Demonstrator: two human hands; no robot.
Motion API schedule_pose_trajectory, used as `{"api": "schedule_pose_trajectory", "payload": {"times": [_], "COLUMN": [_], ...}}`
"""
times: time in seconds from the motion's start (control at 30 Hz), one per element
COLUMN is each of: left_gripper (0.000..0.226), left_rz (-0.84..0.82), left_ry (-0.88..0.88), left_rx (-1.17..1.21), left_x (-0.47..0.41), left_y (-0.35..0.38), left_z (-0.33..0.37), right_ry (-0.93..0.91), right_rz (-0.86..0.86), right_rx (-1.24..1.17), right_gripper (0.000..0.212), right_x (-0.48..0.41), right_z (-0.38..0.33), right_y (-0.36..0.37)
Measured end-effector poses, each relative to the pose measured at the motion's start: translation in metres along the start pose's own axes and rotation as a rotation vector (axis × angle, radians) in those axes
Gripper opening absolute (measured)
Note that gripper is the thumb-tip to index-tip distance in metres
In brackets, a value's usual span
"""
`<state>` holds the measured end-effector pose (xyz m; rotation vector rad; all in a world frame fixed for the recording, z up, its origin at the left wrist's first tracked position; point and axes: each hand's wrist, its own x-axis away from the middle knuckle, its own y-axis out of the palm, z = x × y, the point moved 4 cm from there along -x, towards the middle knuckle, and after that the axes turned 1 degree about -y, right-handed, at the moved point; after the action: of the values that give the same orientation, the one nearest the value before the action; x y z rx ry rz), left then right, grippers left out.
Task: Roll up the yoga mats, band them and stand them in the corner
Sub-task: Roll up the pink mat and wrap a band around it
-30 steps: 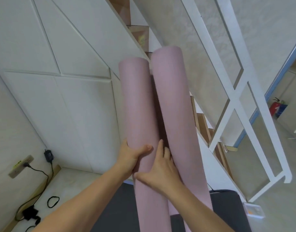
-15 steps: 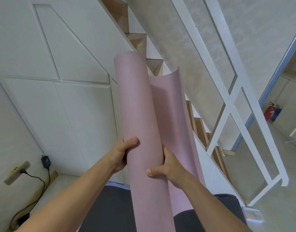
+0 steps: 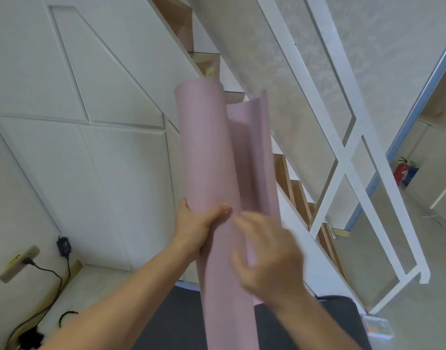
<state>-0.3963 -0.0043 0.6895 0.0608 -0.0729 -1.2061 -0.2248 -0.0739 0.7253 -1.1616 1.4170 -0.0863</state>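
Pink yoga mat [image 3: 209, 173], partly rolled and held upright before the white staircase railing [image 3: 343, 157], loose flap open on the right side. Left hand [image 3: 196, 223] wrapped round the rolled part, thumb pressed on front. Right hand [image 3: 269, 253] blurred (grip impossible to tell), spread against the mat's loose edge.

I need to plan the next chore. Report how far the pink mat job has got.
Done: most of the pink mat is rolled into a tube. In hand: the left hand grips the roll while the blurred right hand works at the loose flap not yet wrapped. Left: finish rolling, band it, stand it in the corner; no band shows on it.
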Motion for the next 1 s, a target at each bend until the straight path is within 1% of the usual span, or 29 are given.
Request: {"api": "schedule_pose_trajectory", "payload": {"times": [0.03,0.07,0.1,0.13,0.17,0.2,0.23,0.27,0.33,0.4,0.47,0.57,0.63,0.73,0.8,0.83,0.9,0.93,0.97,1.0], "left_gripper": [0.076,0.078,0.079,0.081,0.084,0.087,0.088,0.087,0.086,0.09,0.092,0.08,0.078,0.073,0.071,0.071,0.069,0.066,0.063,0.06], "left_rz": [-0.027,-0.056,-0.087,-0.112,-0.131,-0.145,-0.151,-0.146,-0.114,-0.079,-0.058,-0.103,-0.139,-0.118,-0.09,-0.085,-0.086,-0.092,-0.104,-0.127], "left_ry": [0.014,0.032,0.048,0.058,0.068,0.082,0.096,0.106,0.105,0.099,0.084,0.049,0.044,0.045,0.042,0.035,0.025,0.022,0.021,0.017], "left_rx": [-0.003,-0.01,-0.025,-0.045,-0.058,-0.069,-0.085,-0.106,-0.145,-0.162,-0.193,-0.226,-0.224,-0.26,-0.313,-0.331,-0.36,-0.374,-0.381,-0.376], "left_x": [-0.002,-0.004,-0.003,-0.002,-0.002,-0.001,-0.001,-0.002,-0.005,-0.008,-0.011,-0.013,-0.012,-0.011,-0.013,-0.015,-0.015,-0.016,-0.017,-0.017], "left_y": [-0.004,-0.009,-0.012,-0.014,-0.014,-0.015,-0.014,-0.013,-0.013,-0.012,-0.012,-0.009,-0.006,0.0,0.001,0.0,-0.001,-0.001,-0.001,0.001], "left_z": [0.001,0.003,0.006,0.009,0.011,0.013,0.015,0.016,0.016,0.013,0.011,0.007,0.005,0.004,0.006,0.006,0.005,0.002,-0.002,-0.004], "right_ry": [0.11,0.323,0.599,0.814,0.862,0.822,0.755,0.685,0.615,0.589,0.634,0.737,0.763,0.858,0.865,0.859,0.813,0.791,0.768,0.757], "right_rz": [0.165,0.208,0.122,-0.05,-0.193,-0.261,-0.29,-0.302,-0.299,-0.298,-0.301,-0.325,-0.398,-0.458,-0.46,-0.459,-0.479,-0.482,-0.485,-0.487], "right_rx": [-0.103,-0.262,-0.464,-0.62,-0.714,-0.776,-0.824,-0.867,-0.863,-0.86,-0.944,-1.029,-1.034,-1.18,-1.242,-1.245,-1.18,-1.13,-1.078,-1.03], "right_gripper": [0.046,0.046,0.055,0.073,0.093,0.109,0.12,0.126,0.127,0.119,0.102,0.088,0.083,0.069,0.06,0.053,0.037,0.036,0.044,0.06], "right_x": [-0.007,-0.016,-0.022,-0.024,-0.022,-0.02,-0.019,-0.018,-0.015,-0.017,-0.019,-0.021,-0.021,-0.016,-0.017,-0.018,-0.017,-0.016,-0.015,-0.014], "right_z": [0.027,0.061,0.093,0.115,0.124,0.13,0.128,0.122,0.113,0.108,0.102,0.097,0.091,0.081,0.08,0.08,0.081,0.081,0.082,0.083], "right_y": [-0.017,-0.025,-0.02,-0.009,0.003,0.016,0.029,0.038,0.051,0.057,0.06,0.063,0.068,0.076,0.076,0.076,0.077,0.078,0.078,0.078]}}
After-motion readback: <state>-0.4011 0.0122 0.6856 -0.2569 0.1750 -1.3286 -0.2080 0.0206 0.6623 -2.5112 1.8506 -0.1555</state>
